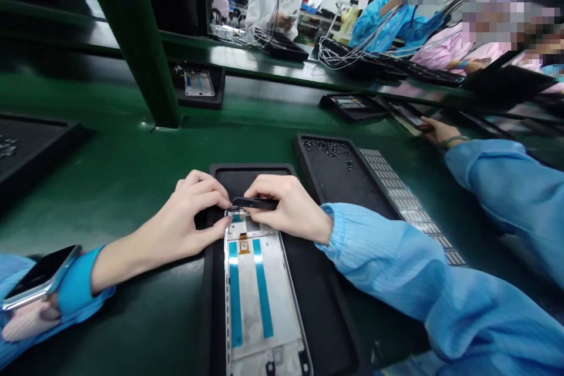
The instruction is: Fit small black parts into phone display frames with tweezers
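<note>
A silver phone frame with blue strips and a small orange flex piece lies in a black tray. My left hand holds the frame's upper left corner between thumb and fingertips. In my right hand is a pair of black tweezers, gripped over the frame's top end. The tips point left, close to my left fingertips. Whether the tweezers hold a small part is too small to tell.
Right of the work tray, another black tray holds many small dark parts, beside a sheet of small pieces. A co-worker's hand reaches in at right. A green post stands ahead; a tray with a phone frame sits behind it.
</note>
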The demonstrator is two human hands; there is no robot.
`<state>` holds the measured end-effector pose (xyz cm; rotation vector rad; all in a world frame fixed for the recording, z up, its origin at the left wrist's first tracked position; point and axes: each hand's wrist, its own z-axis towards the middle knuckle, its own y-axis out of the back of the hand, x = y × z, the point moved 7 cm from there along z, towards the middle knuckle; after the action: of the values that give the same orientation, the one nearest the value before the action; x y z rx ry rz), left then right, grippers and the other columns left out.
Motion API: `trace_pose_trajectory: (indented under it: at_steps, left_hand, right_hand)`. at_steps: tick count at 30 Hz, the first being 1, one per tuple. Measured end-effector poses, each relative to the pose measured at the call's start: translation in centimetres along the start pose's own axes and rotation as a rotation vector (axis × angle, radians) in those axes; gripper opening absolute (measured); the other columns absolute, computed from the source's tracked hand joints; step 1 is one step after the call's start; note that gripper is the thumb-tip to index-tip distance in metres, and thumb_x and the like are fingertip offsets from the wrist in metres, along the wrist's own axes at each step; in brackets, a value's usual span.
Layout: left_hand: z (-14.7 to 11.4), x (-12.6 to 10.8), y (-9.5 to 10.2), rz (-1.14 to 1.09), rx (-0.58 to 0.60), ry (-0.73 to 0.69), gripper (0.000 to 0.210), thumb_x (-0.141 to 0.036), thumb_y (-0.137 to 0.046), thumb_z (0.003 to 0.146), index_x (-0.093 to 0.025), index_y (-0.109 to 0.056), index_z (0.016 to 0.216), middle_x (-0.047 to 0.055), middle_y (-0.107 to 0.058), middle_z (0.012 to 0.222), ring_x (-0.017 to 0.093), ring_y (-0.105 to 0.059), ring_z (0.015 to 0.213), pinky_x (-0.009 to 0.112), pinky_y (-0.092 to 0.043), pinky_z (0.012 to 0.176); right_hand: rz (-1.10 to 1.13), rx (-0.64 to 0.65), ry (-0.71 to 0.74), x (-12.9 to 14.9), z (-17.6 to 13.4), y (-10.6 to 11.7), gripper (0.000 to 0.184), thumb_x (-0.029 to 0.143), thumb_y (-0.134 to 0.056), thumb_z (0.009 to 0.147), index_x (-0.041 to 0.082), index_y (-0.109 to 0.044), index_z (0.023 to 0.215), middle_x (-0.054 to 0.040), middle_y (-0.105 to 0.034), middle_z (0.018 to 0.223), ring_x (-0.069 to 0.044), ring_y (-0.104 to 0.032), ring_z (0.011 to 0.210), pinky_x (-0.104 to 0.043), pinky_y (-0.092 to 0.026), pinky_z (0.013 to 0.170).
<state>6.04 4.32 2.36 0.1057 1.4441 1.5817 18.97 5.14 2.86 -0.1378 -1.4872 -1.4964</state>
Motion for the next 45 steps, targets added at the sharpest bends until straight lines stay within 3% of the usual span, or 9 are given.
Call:
trace_pose_trajectory:
  at_steps: [15, 23, 31, 38, 45]
  left_hand:
    - [0.0, 0.1, -0.1, 0.002, 0.01, 0.019, 0.012, -0.026, -0.053, 0.08, -0.019, -0.063, 0.082, 0.006, -0.065, 0.091, 0.023, -0.049, 0.097, 0.039, -0.039, 0.082]
    - [-0.1, -0.6, 0.0, 0.055, 0.013, -0.076, 0.02, -0.023, -0.054, 0.082, -0.022, -0.065, 0.099, 0.004, -0.066, 0.097, 0.022, -0.05, 0.097, 0.039, -0.037, 0.085]
    - [0.5, -0.9, 0.3, 0.026, -0.044, -0.04, 0.017, -0.024, -0.052, 0.082, -0.016, -0.067, 0.087, 0.005, -0.067, 0.085, 0.022, -0.056, 0.088, 0.036, -0.041, 0.075]
    - [0.6, -0.3, 0.2, -0.031, -0.104, -0.011, 0.014, -0.02, -0.055, 0.083, -0.015, -0.066, 0.077, 0.005, -0.066, 0.079, 0.02, -0.055, 0.084, 0.034, -0.043, 0.073]
    - [0.5, 0.0, 0.2, -0.067, -0.085, -0.002, 0.011, -0.021, -0.057, 0.083, -0.016, -0.066, 0.082, 0.003, -0.066, 0.082, 0.018, -0.055, 0.086, 0.032, -0.046, 0.074]
  right_hand:
    - [-0.032, -0.014, 0.059, 0.3, -0.4, -0.6, 0.009, 0.007, -0.062, 0.07, 0.013, -0.055, 0.072, 0.001, -0.053, 0.072, -0.006, -0.046, 0.066, -0.017, -0.036, 0.062]
    - [-0.076, 0.033, 0.058, 0.7, -0.1, -0.7, 0.009, 0.007, -0.062, 0.069, 0.011, -0.055, 0.072, 0.001, -0.052, 0.072, -0.006, -0.044, 0.065, -0.017, -0.032, 0.061]
    - [0.133, 0.032, -0.098, -0.2, 0.5, -0.1, 0.002, 0.011, -0.065, 0.07, 0.01, -0.064, 0.071, 0.0001, -0.06, 0.069, -0.006, -0.052, 0.064, -0.017, -0.038, 0.061]
    - [0.153, 0.006, -0.086, -0.2, 0.4, 0.1, 0.006, 0.008, -0.065, 0.068, 0.009, -0.066, 0.073, -0.0001, -0.063, 0.073, -0.006, -0.055, 0.067, -0.016, -0.04, 0.061]
    - [0.137, -0.015, -0.053, 0.0, 0.3, 0.2, 0.007, 0.006, -0.064, 0.066, 0.009, -0.065, 0.072, 0.0011, -0.059, 0.069, -0.004, -0.051, 0.064, -0.015, -0.038, 0.06]
